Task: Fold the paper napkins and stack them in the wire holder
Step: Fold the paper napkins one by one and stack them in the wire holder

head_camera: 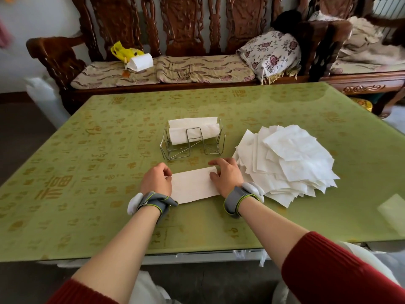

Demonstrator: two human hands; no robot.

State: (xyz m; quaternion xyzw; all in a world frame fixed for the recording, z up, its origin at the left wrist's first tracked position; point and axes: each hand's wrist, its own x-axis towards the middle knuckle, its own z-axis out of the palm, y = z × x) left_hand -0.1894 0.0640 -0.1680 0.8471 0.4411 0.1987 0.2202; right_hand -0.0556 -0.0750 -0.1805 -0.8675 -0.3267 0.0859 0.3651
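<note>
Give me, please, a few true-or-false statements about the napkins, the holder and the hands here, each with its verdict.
1. The wire holder already has folded napkins in it. True.
2. The pile of napkins lies left of the holder. False: it lies to the holder's right.
3. The left hand and the right hand each touch one end of the napkin strip on the table. True.
4. The table cover is red. False: it is green with gold characters.
</note>
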